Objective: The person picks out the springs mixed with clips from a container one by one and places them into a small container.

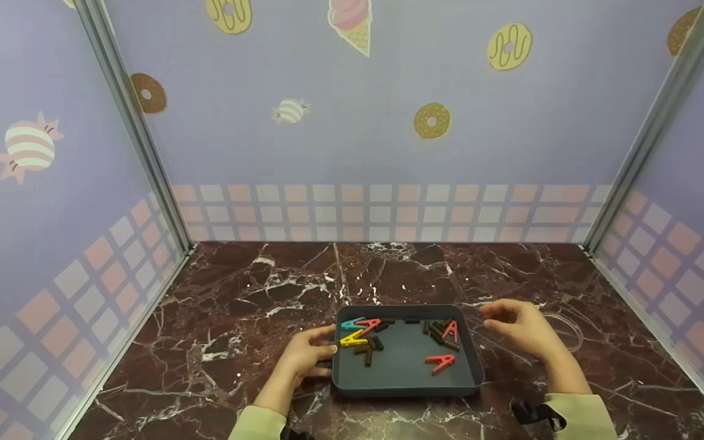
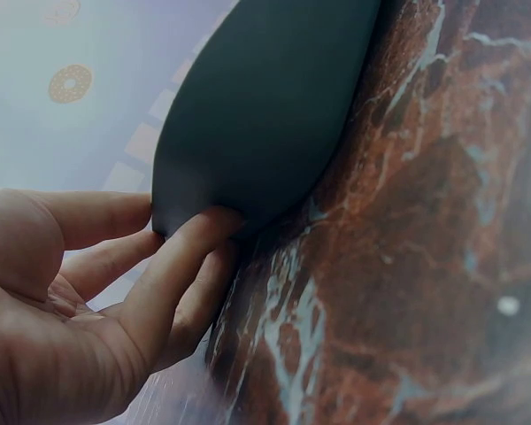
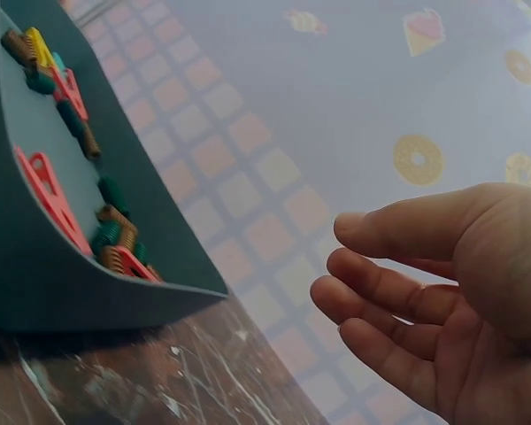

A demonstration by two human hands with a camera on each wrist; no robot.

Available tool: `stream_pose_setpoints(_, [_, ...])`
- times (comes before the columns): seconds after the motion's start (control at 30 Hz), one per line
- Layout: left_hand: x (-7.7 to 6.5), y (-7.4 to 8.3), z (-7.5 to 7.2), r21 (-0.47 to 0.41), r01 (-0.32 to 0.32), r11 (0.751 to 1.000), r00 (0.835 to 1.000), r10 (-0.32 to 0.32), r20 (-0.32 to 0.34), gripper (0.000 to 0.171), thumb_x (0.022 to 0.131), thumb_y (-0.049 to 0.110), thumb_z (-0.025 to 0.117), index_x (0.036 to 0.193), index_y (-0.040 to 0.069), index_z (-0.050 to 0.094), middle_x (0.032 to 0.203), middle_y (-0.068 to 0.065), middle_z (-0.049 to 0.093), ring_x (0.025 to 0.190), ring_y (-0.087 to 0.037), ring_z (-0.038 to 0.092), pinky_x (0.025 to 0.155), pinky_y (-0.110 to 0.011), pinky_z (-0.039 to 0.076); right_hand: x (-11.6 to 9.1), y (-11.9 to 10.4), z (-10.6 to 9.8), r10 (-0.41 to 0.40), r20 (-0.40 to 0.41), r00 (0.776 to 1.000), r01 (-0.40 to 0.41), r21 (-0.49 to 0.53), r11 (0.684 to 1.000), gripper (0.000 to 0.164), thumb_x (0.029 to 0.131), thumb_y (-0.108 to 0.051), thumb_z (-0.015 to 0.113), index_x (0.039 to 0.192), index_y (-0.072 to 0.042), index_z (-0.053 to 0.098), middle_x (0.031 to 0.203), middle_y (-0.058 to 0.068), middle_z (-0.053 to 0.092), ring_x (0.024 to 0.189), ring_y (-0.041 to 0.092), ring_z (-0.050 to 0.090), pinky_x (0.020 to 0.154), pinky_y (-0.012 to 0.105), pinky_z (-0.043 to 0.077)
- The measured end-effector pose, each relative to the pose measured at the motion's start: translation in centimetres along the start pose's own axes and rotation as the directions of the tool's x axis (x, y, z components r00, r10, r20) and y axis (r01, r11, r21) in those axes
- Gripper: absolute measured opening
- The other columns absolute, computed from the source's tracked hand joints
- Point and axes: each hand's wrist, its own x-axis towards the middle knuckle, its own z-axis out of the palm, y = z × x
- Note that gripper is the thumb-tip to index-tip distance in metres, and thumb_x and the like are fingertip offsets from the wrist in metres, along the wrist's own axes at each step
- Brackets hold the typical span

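A dark grey tray (image 1: 407, 389) sits on the marbled table. My left hand (image 1: 306, 354) holds its left edge, fingertips at the rim and outer wall; the left wrist view shows that wall close up. Inside lie red clips (image 1: 442, 362), a yellow clip (image 1: 353, 339) and a teal clip (image 1: 352, 324). Among them are several short ribbed brown and dark green cylinders (image 1: 445, 339), grouped at the left and right. Off the tray's right side hovers my right hand (image 1: 520, 326), its thumb and fingers slightly bent, apart and holding nothing.
A clear, round-rimmed object (image 1: 574, 327) is partly hidden behind the right forearm. Patterned panels (image 1: 358, 153) wall the dark red marbled table (image 1: 236, 305) at the back and on both sides. Black straps (image 1: 535, 415) hang by the sleeves.
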Motion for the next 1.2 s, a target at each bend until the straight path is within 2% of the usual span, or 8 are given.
stream_pose_setpoints(0.27, [-0.2,0.2,0.1,0.005,-0.001,1.0,1.0,0.001,0.011,0.056,0.098,-0.001,0.063,0.152,-0.001,0.047,0.127,-0.031,0.062,0.101,-0.033,0.073,0.071,-0.044,0.068,0.7,-1.1,2.4,-0.078,0.066,0.995,0.083,-0.067,0.994,0.023,0.091,-0.007,0.075,0.112,0.002,0.074,0.101,0.014,0.075,0.087,0.013,0.069,0.074,0.02,0.058])
stream_pose_setpoints(0.4, [-0.3,0.3,0.1,0.013,-0.003,1.0,1.0,0.003,0.008,0.056,0.098,0.0,0.063,0.152,-0.002,0.047,0.127,-0.031,0.062,0.1,-0.032,0.073,0.071,-0.044,0.068,0.8,-1.9,4.0,-0.06,0.089,0.994,0.07,-0.114,0.991,0.019,0.089,-0.003,0.073,0.107,0.002,0.075,0.093,0.009,0.075,0.083,0.014,0.067,0.07,0.021,0.056])
stream_pose_setpoints(0.57, [-0.3,0.3,0.1,0.009,-0.007,1.0,1.0,0.007,0.01,0.056,0.097,-0.001,0.064,0.151,-0.002,0.047,0.123,-0.029,0.063,0.095,-0.027,0.071,0.071,-0.044,0.068,0.6,-3.2,6.2,-0.004,0.057,0.998,0.017,-0.236,0.971,0.012,0.086,0.001,0.073,0.098,-0.001,0.076,0.086,0.006,0.074,0.08,0.017,0.068,0.069,0.032,0.058])
stream_pose_setpoints(0.7, [-0.3,0.3,0.1,0.005,-0.009,1.0,1.0,0.009,0.009,0.057,0.097,-0.001,0.064,0.151,-0.002,0.047,0.122,-0.029,0.063,0.095,-0.027,0.071,0.071,-0.044,0.068,0.6,-4.1,7.9,0.045,0.01,0.999,-0.038,-0.375,0.926,0.01,0.084,0.003,0.074,0.092,-0.003,0.076,0.084,0.006,0.074,0.079,0.023,0.069,0.072,0.043,0.06])
stream_pose_setpoints(0.83, [-0.3,0.3,0.1,0.015,-0.007,1.0,1.0,0.007,0.001,0.057,0.097,0.0,0.065,0.151,-0.002,0.048,0.125,-0.03,0.064,0.097,-0.028,0.072,0.07,-0.043,0.068,0.6,-4.6,9.2,0.055,-0.03,0.998,-0.063,-0.512,0.857,0.015,0.082,0.006,0.07,0.093,-0.002,0.077,0.088,0.013,0.075,0.083,0.033,0.073,0.076,0.049,0.062])
stream_pose_setpoints(0.97, [-0.3,0.3,0.1,0.024,-0.006,1.0,1.0,0.006,-0.003,0.056,0.098,0.001,0.064,0.151,-0.001,0.048,0.127,-0.03,0.063,0.101,-0.03,0.073,0.071,-0.043,0.068,0.8,-4.8,10.2,0.052,-0.049,0.997,-0.071,-0.603,0.794,0.011,0.087,0.007,0.066,0.091,0.002,0.075,0.09,0.021,0.073,0.085,0.04,0.073,0.073,0.052,0.062])
stream_pose_setpoints(1.07, [-0.2,0.3,0.1,0.02,-0.005,1.0,1.0,0.005,0.0,0.057,0.098,0.0,0.064,0.152,-0.002,0.047,0.127,-0.03,0.062,0.103,-0.033,0.073,0.072,-0.044,0.068,1.0,-4.8,10.7,0.051,-0.057,0.997,-0.076,-0.637,0.767,0.007,0.092,0.004,0.066,0.087,0.004,0.072,0.088,0.023,0.071,0.083,0.041,0.072,0.069,0.053,0.062])
stream_pose_setpoints(1.2, [-0.2,0.3,0.1,0.007,0.004,1.0,1.0,-0.004,0.003,0.057,0.098,0.0,0.064,0.152,-0.001,0.047,0.126,-0.029,0.063,0.104,-0.035,0.073,0.072,-0.044,0.068,1.2,-4.4,10.9,0.045,-0.052,0.998,-0.068,-0.66,0.748,0.012,0.093,0.004,0.065,0.082,0.003,0.069,0.087,0.023,0.072,0.08,0.041,0.072,0.065,0.053,0.061])
